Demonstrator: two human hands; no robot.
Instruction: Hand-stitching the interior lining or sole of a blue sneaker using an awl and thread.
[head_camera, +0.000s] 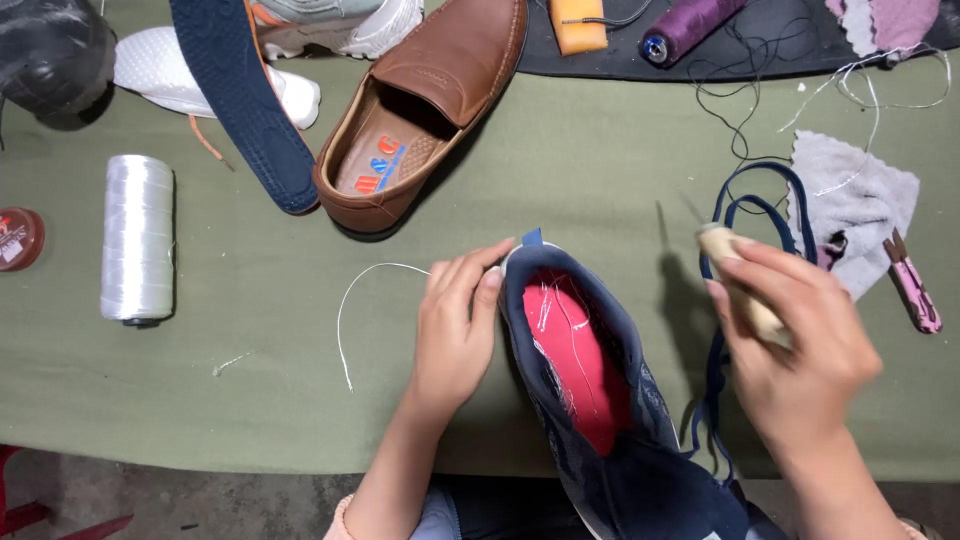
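Head view: a navy blue shoe (620, 420) with a pink insole (580, 365) lies on the green tabletop (250, 380), heel toward the top, white stitches on the insole. The left hand (455, 335) rests flat against its heel rim, fingers extended. The right hand (800, 345) has its fingers closed around a wooden-handled tool (740, 285). A loose white thread (350, 310) lies nearby.

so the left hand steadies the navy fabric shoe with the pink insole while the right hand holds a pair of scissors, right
Not quite. The head view shows the right hand gripping a pale wooden tool handle, not scissors; pink-handled thread snips lie untouched on the green table. The left hand does steady the navy fabric shoe with the pink insole.
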